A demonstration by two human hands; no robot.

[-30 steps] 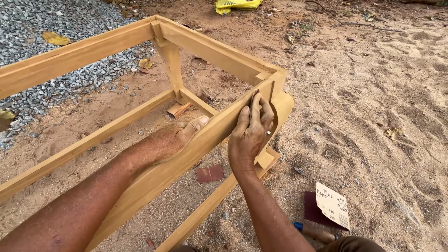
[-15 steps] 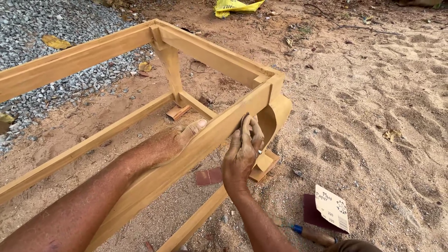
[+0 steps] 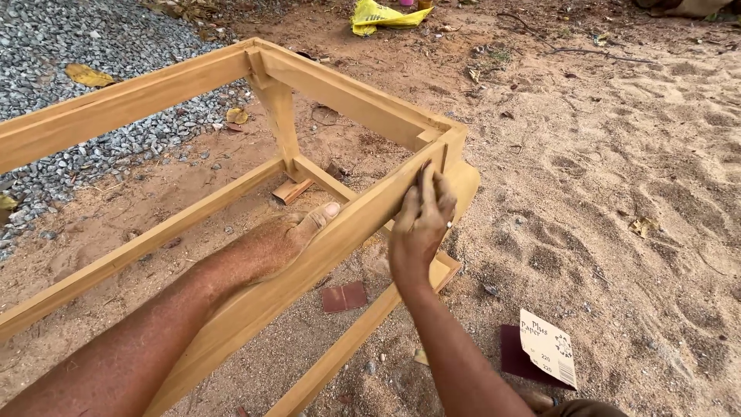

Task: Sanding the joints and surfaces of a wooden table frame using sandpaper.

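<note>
A yellowish wooden frame [image 3: 154, 83] lies on sandy ground. My left hand [image 3: 287, 235] rests inside it, thumb laid along the near rail [image 3: 340, 232], bracing the wood. My right hand [image 3: 421, 220] presses a small dark piece of sandpaper [image 3: 423, 171] against the near rail close to the curved corner leg [image 3: 463, 181]. Only the top edge of the sandpaper shows above my fingers.
Another reddish sandpaper piece [image 3: 344, 296] lies in the sand under the rail. A folded sandpaper sheet [image 3: 544, 349] with a pale printed back lies at lower right. Grey gravel [image 3: 69, 46] covers the upper left. A yellow bag [image 3: 382, 15] lies at the top.
My right hand slid down the rail toward me, then back up toward the corner with the sandpaper. My left hand has stayed on the rail.
</note>
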